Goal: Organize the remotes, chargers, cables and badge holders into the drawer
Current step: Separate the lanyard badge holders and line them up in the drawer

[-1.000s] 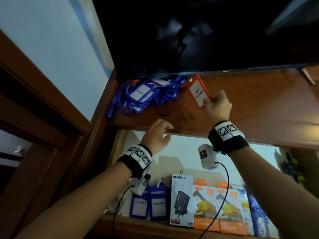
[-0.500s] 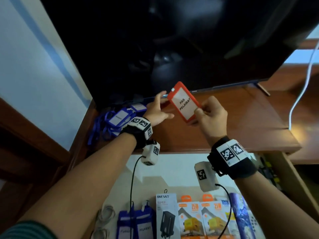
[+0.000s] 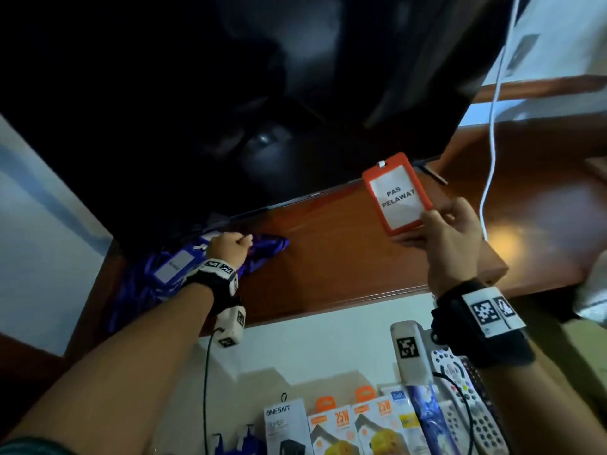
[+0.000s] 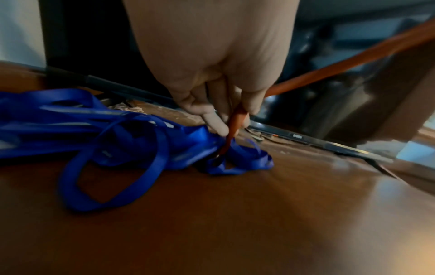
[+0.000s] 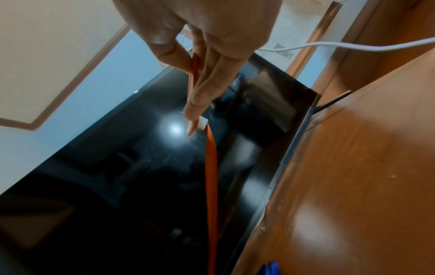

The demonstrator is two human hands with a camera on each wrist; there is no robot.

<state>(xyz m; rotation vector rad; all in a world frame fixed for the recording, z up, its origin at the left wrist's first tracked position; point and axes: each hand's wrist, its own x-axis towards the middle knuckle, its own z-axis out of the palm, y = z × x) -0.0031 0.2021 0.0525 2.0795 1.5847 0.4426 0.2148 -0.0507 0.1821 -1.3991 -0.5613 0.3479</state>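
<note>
Pinched by the right hand point(image 3: 451, 244), the light, stiff orange badge holder point(image 3: 397, 195) is raised; its limp strap point(image 4: 237, 119) is pinched by the left hand point(image 3: 230, 249) beside the blue lanyards point(image 4: 113, 130).

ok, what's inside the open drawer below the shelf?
Visible in the drawer: blue badge holders, a black Onesam charger box, two orange 25W charger boxes and grey remotes. The right wrist and the frame edge hide the rest.
</note>
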